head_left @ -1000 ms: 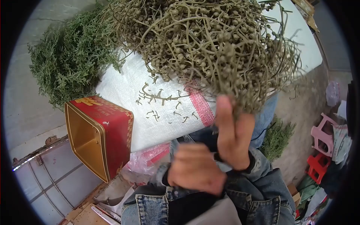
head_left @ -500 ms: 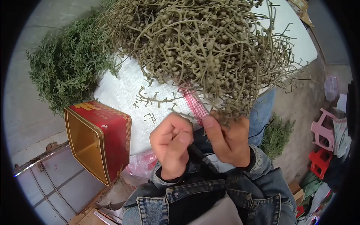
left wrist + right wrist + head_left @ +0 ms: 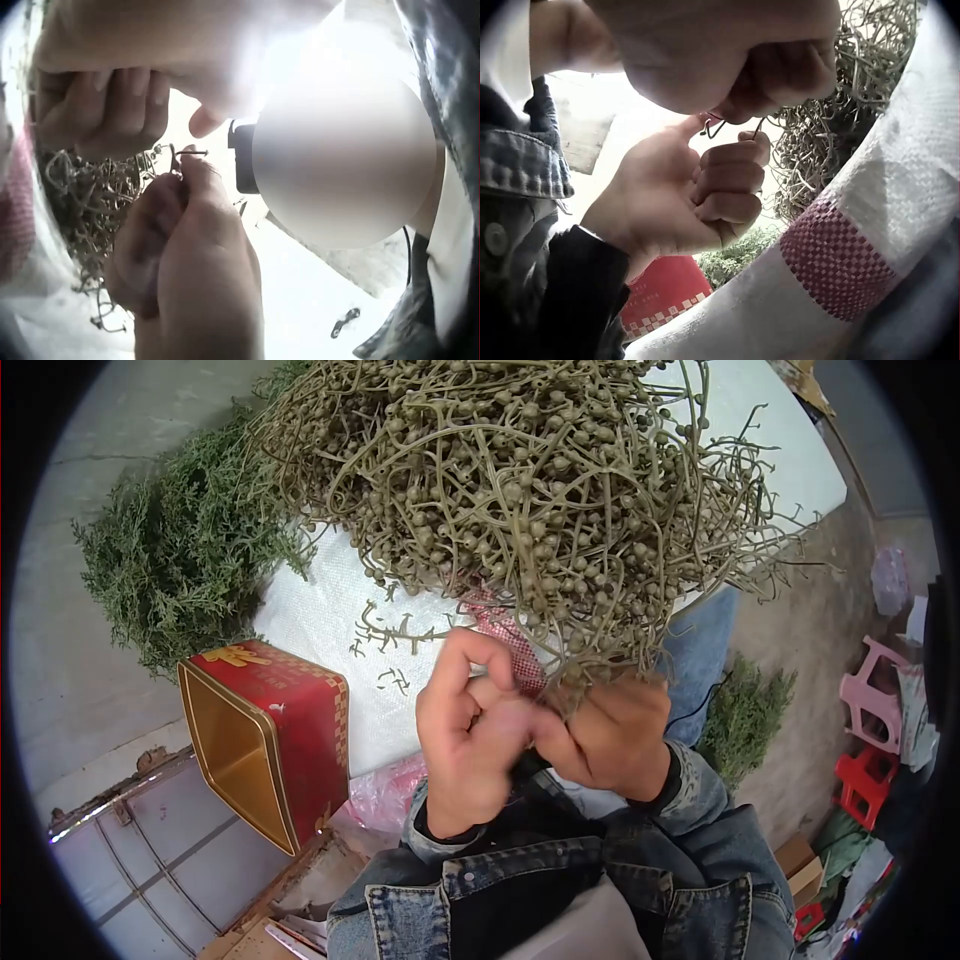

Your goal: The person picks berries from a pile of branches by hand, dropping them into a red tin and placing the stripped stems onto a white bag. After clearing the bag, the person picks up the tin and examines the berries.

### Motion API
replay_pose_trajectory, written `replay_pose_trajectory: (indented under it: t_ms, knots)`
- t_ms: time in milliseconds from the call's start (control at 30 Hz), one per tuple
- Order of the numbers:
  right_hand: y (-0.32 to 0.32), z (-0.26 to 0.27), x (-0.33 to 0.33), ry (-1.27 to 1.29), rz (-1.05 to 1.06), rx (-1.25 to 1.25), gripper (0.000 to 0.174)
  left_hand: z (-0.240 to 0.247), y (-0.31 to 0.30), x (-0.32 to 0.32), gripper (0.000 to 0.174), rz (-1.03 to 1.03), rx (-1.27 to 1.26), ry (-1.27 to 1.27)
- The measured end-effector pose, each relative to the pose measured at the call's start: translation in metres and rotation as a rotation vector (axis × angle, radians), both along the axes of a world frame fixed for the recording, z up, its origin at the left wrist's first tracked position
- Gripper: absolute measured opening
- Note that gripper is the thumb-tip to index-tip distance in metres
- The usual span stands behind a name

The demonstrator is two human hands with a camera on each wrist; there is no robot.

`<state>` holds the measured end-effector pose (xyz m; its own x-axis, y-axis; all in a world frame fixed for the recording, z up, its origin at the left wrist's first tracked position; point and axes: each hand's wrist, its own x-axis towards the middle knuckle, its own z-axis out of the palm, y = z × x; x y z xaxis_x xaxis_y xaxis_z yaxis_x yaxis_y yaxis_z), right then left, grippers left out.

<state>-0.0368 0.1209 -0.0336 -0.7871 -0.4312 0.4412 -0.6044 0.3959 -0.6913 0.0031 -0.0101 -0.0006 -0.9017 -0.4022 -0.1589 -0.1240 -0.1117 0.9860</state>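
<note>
In the head view a large heap of greenish-brown twigs with round fruits lies on a white woven sack with a pink checked band. Both hands meet in front of it, near the lap. My right hand pinches a thin twig, which shows at the thumb tip in the left wrist view. Right beside it, my left hand has curled fingers, its thumb close to the right hand. The right wrist view shows nothing gripped in the left hand, though thin twig ends hang by its fingertips.
A red tin with a gold inside lies on its side at left. Small broken twigs are scattered on the sack. Green leafy branches sit at far left, more foliage on the floor. Pink and red stools stand at right.
My left hand has gone from a blur low over the lap up to the right hand, its fingers now curled beside it. The right hand has drawn back slightly from the heap.
</note>
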Motion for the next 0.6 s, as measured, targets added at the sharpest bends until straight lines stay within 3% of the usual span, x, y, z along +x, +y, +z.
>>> replay_pose_trajectory:
  t_ms: [67,233,333,600]
  knots:
    - [0.001,0.003,-0.002,0.054,0.055,-0.049,0.012,-0.001,-0.009,-0.002,0.015,-0.095,0.239,-0.043]
    - [0.001,-0.004,0.002,0.050,0.106,-0.123,0.015,0.002,-0.008,-0.010,0.010,-0.293,0.107,-0.140]
    - [0.003,-0.001,0.000,0.095,0.112,-0.080,0.019,0.003,-0.012,-0.015,0.008,-0.397,0.358,-0.127]
    - [0.013,0.006,-0.003,-0.004,0.194,-0.014,0.020,0.005,-0.015,-0.018,0.008,-0.447,0.292,-0.128]
